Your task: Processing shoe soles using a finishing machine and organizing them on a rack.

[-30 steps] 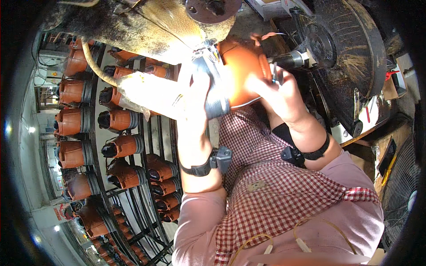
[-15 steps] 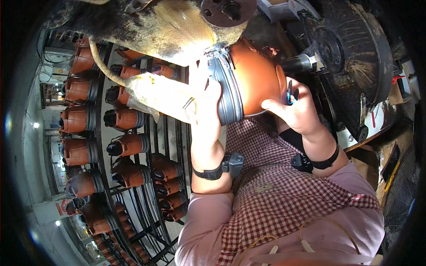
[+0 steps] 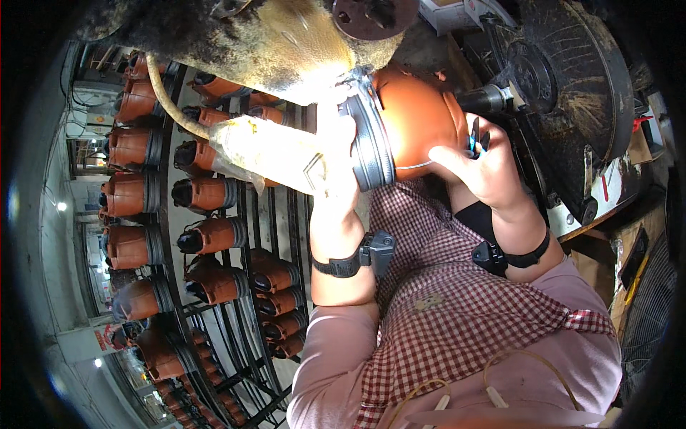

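Room opens low between the forearms; the top and both sides are crowded.
Below the shoe [image 3: 418,125], at mid-frame, a gap runs down between the forearms to the checked apron [image 3: 471,300]. Above, the machine head [image 3: 279,36] blocks the way. Left of the left hand [image 3: 339,154], the pale wrapped piece [image 3: 268,150] and curved tube [image 3: 158,89] bar the upper left, with the shoe rack beyond. On the right, the metal shaft [image 3: 480,99] and big wheel [image 3: 586,79] leave little space above the right hand [image 3: 493,168], whose small tool [image 3: 474,139] points upward.
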Motion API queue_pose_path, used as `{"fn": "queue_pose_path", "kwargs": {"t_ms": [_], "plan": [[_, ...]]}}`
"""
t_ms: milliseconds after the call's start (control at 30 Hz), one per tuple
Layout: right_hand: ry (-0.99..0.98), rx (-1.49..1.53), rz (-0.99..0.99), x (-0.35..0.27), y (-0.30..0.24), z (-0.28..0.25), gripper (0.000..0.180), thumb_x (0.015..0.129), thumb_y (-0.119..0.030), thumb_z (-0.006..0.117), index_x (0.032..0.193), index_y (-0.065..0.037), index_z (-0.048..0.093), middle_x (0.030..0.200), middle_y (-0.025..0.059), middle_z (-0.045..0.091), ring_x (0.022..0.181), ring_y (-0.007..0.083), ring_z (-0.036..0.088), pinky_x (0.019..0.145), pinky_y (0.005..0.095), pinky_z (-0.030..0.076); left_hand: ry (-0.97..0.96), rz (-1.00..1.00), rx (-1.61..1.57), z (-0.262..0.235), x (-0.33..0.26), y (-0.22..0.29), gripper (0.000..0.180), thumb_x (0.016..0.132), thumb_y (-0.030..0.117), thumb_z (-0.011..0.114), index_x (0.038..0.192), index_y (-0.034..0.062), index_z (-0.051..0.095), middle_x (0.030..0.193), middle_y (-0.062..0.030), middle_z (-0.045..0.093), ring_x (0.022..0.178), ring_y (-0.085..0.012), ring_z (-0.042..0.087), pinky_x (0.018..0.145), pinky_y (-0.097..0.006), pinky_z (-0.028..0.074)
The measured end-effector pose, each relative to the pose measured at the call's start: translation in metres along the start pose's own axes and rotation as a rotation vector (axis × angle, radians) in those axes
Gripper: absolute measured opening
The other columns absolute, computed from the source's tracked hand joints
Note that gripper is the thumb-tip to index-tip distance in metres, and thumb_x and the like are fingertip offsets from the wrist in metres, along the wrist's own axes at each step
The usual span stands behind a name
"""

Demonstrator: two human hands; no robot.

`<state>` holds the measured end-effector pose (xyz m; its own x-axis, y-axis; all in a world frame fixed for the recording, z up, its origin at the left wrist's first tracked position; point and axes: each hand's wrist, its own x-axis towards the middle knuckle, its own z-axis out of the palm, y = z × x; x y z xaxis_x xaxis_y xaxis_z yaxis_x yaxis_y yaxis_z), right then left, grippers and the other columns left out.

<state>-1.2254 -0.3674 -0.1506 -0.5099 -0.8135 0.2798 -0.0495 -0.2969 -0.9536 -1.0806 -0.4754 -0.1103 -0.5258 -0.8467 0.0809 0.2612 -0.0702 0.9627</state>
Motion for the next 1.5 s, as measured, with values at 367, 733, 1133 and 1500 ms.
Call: {"fn": "queue_pose_path", "kwargs": {"t_ms": [367,733,1133,1500], "plan": [[0.13,-0.18,-0.039,0.008,0.014,-0.003,0.022,0.077,-0.008,0.077,0.09,0.0,0.063,0.074,-0.0005,0.063,0.065,0.0054,0.053,0.061,0.0236,0.047,0.046,-0.036,-0.03,0.009,0.015,-0.001,0.036,0.094,0.033,0.053,0.118,0.0075,0.059,0.104,-0.0019,0.064,0.099,-0.0129,0.058,0.091,-0.03,0.043],[0.054,-0.324,-0.111,0.005,-0.006,-0.012,0.025,0.077,-0.007,0.077,0.074,-0.003,0.052,0.063,-0.0041,0.044,0.061,0.004,0.039,0.054,0.0223,0.035,0.223,-0.302,-0.023,0.018,-0.009,0.002,0.053,0.096,0.046,0.048,0.129,0.0049,0.052,0.124,-0.0068,0.058,0.115,-0.0168,0.051,0.102,-0.033,0.035],[0.081,-0.176,-0.117,0.024,0.003,-0.022,0.024,0.084,-0.013,0.071,0.072,-0.004,0.052,0.064,-0.0047,0.048,0.062,0.0029,0.041,0.055,0.0226,0.036,-0.176,0.218,0.342,0.002,-0.082,-0.023,0.101,0.076,0.021,0.063,0.148,-0.0063,-0.004,0.149,-0.0226,0.025,0.136,-0.0318,0.03,0.113,-0.041,0.021],[0.292,-0.435,-0.179,0.013,0.064,-0.034,0.032,0.1,-0.017,0.039,0.106,0.002,0.064,0.1,0.0162,0.067,0.093,0.0311,0.063,0.083,0.0361,0.047,-0.102,0.309,0.2,0.005,-0.043,-0.024,0.088,0.077,0.025,0.063,0.147,-0.0057,0.021,0.148,-0.0198,0.03,0.135,-0.0268,0.032,0.111,-0.037,0.024]]}}
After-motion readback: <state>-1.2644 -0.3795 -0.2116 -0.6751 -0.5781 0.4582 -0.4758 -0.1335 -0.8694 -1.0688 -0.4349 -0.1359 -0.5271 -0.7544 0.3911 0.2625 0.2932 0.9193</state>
